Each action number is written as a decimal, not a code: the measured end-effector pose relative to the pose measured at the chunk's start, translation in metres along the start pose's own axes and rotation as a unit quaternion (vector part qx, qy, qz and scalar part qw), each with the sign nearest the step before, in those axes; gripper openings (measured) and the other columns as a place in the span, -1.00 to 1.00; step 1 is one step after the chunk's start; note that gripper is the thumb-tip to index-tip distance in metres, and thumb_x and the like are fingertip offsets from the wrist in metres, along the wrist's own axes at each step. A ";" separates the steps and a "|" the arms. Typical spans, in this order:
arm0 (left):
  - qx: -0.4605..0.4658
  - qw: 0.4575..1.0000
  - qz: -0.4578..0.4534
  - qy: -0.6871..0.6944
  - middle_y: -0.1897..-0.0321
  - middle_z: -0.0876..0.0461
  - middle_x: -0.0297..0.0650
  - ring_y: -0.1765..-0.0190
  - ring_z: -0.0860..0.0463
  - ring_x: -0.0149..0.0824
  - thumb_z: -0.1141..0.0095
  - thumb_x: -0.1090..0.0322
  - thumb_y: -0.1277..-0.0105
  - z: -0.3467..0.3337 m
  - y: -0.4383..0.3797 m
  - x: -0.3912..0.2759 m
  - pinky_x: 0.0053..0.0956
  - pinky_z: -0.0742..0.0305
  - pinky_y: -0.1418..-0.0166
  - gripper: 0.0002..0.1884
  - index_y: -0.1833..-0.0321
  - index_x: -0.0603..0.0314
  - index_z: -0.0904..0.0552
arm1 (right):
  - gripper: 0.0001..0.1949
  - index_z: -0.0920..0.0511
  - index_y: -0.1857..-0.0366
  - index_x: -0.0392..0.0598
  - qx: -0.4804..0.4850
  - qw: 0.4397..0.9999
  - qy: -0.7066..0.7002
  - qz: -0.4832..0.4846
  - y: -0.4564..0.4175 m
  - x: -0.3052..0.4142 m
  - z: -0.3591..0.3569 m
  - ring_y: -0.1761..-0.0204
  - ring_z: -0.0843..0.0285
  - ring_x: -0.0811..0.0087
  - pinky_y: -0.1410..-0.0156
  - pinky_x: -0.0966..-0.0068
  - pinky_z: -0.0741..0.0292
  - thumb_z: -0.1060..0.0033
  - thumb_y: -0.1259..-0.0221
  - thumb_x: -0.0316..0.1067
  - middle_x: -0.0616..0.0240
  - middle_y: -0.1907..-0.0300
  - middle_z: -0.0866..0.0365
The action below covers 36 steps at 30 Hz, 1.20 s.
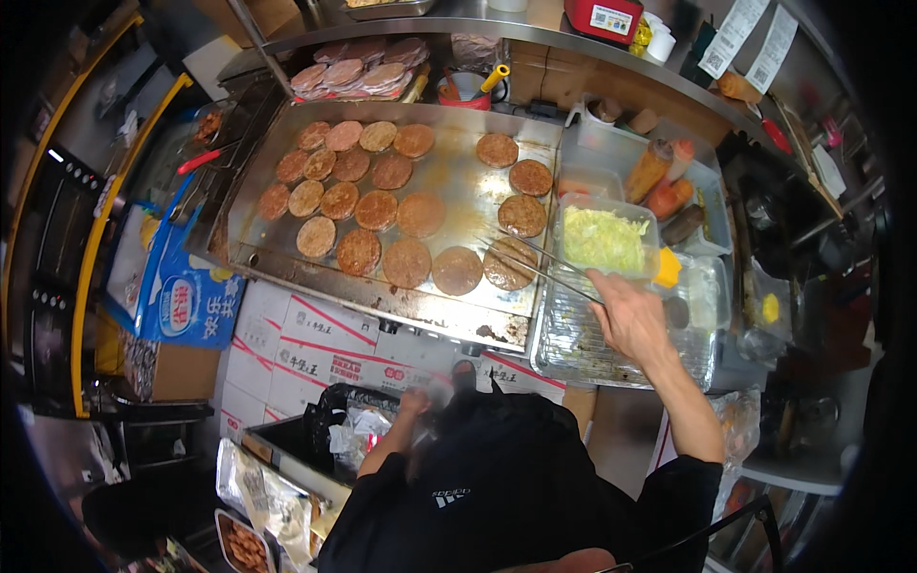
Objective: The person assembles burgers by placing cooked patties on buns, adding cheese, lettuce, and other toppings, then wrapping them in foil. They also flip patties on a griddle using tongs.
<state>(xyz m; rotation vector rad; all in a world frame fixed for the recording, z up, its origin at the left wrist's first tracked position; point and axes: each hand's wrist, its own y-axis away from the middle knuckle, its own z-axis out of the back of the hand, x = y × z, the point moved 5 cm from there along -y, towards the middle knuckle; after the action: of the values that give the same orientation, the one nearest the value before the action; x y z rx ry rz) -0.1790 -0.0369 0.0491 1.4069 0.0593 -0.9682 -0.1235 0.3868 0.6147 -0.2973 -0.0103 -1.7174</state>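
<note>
My right hand (630, 315) grips metal tongs (566, 284) over the right front of a flat griddle (458, 193). The tongs' arms are spread above a browned patty (510, 265) at the front right; whether the tips touch it is unclear. More round patties (376, 210) lie in rough rows on the left, with three others (531, 177) along the right side. My left hand (415, 402) is low in front of my body, near a bin lined with a black bag (344, 401). It is blurred, and I cannot tell whether it holds the pale blur beside it.
Right of the griddle are a tub of shredded lettuce (605, 240), sauce bottles (650, 172) and a wire rack tray (573, 344). Stacked pinkish discs (358, 71) sit behind it, under a steel shelf (444, 27). White cartons (315, 336) stand below the griddle's front edge.
</note>
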 end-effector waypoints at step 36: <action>0.111 0.972 0.141 0.153 0.48 -0.57 -0.15 0.54 -0.57 -0.30 0.00 0.45 -0.29 -0.002 -0.056 0.006 -0.51 -0.46 0.58 -0.86 0.11 0.21 -0.51 | -0.44 -0.45 -0.12 -0.34 0.190 0.957 0.216 0.023 -0.024 0.066 0.040 0.40 -0.51 0.31 0.35 0.43 -0.52 -0.16 0.13 -0.48 0.15 0.34 -0.48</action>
<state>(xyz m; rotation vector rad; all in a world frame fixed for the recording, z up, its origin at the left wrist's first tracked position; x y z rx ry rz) -0.2077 -0.0310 0.0005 1.7112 -0.0208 -0.5281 -0.1484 0.3343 0.6710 0.3625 -0.0121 -1.6624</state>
